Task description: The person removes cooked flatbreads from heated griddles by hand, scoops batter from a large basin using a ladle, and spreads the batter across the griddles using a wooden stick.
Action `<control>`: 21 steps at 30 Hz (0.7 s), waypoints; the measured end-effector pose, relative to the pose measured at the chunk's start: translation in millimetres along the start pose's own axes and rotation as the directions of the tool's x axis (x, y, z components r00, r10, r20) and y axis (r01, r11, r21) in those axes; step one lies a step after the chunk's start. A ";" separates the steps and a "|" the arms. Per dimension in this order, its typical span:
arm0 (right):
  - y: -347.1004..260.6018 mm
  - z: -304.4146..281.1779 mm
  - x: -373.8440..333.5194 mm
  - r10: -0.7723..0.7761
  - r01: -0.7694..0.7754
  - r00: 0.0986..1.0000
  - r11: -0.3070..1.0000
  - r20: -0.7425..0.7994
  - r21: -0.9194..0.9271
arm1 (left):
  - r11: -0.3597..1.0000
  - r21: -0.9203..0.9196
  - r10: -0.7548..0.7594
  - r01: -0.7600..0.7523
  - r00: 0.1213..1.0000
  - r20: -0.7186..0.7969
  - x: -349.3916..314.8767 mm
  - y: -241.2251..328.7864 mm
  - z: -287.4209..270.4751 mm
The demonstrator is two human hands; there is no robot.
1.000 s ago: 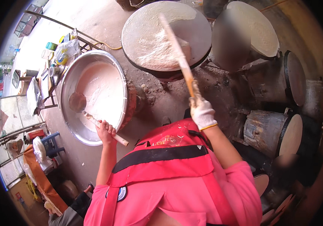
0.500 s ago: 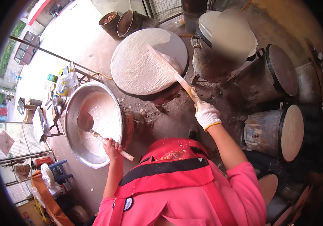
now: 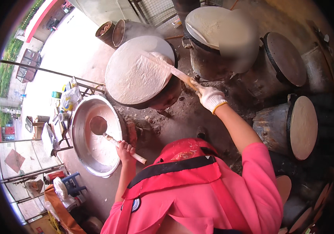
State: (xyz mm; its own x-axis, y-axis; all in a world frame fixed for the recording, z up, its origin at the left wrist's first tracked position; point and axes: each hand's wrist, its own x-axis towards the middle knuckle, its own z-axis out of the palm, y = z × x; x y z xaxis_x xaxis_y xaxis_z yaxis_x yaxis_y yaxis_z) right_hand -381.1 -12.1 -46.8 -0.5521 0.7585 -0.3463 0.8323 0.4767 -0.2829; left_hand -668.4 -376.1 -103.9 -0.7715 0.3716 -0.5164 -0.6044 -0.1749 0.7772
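Note:
My right hand (image 3: 210, 97), in a white knit glove, is closed round the handle of a flat wooden spreader (image 3: 173, 71). The spreader's blade lies across pale batter (image 3: 136, 80) on a round griddle (image 3: 130, 46), and a thicker lump of batter gathers along its far side. My bare left hand (image 3: 125, 151) grips the pale handle of a ladle (image 3: 98, 125). The round bowl of that ladle is held over a large metal basin (image 3: 74, 134) of whitish batter, left of the griddle; whether it touches the batter I cannot tell.
A second griddle (image 3: 204, 23) with a pale sheet on it stands far right, partly blurred. More drum stoves with round tops (image 3: 286, 58) (image 3: 304, 128) line the right side. Two metal buckets (image 3: 106, 32) stand behind the griddle. A cluttered table (image 3: 63, 117) and blue stool (image 3: 73, 183) are at left.
My view has shifted, so most things sit at different places in the picture. The spreader still lies on the batter, and the bare strip at the griddle's far edge looks different. Both grips are unchanged.

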 end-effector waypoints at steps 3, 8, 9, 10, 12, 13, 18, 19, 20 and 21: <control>6.3 14.1 5.8 -0.066 0.067 0.997 0.997 -0.028 0.042 | 0.999 -0.018 -0.040 0.041 0.999 0.019 -10.5 -7.8 19.2; 63.2 36.7 -17.1 -0.205 0.224 0.963 0.970 0.173 -0.097 | 0.997 -0.038 -0.063 0.065 0.997 0.039 -16.9 -13.5 35.8; 63.4 22.9 -2.8 -0.126 0.152 0.975 0.978 0.181 -0.142 | 0.997 -0.043 -0.058 0.060 0.998 0.037 -16.7 -16.2 37.9; 71.0 24.6 21.2 -0.172 0.175 0.984 0.982 0.050 -0.073 | 0.997 -0.041 -0.062 0.063 0.998 0.031 -18.1 -18.0 40.0; 50.2 -1.5 67.0 -0.172 0.171 0.985 0.985 0.029 0.035 | 0.995 -0.053 -0.079 0.080 0.997 0.014 -23.2 -19.5 43.9; 36.9 -8.6 94.0 -0.139 0.138 0.989 0.990 0.049 0.038 | 0.996 -0.058 -0.069 0.070 0.997 0.017 -24.4 -21.0 46.3; -30.3 -25.0 205.7 -0.015 0.005 0.999 0.975 0.045 0.222 | 0.994 -0.007 -0.107 0.108 0.993 0.047 -28.2 -32.2 77.6; -50.0 -33.8 207.4 -0.016 0.001 0.998 0.962 0.055 0.274 | 0.993 0.033 -0.115 0.114 0.993 0.022 -32.1 -30.5 84.8; -67.1 -41.5 205.9 -0.035 0.005 0.994 0.955 0.099 0.296 | 0.992 0.043 -0.120 0.119 0.993 0.001 -34.1 -28.2 91.1; -71.2 -48.7 199.2 -0.083 0.022 0.986 0.927 0.147 0.373 | 0.993 0.036 -0.116 0.116 0.993 -0.001 -34.2 -24.9 97.5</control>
State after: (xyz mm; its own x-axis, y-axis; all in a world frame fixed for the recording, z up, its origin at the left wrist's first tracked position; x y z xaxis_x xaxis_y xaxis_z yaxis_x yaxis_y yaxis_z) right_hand -547.9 126.7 -52.0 -0.6202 0.6427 -0.4499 0.7414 0.2928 -0.6039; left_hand -607.6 -295.5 -70.5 -0.6961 0.3886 -0.6038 -0.6826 -0.0973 0.7243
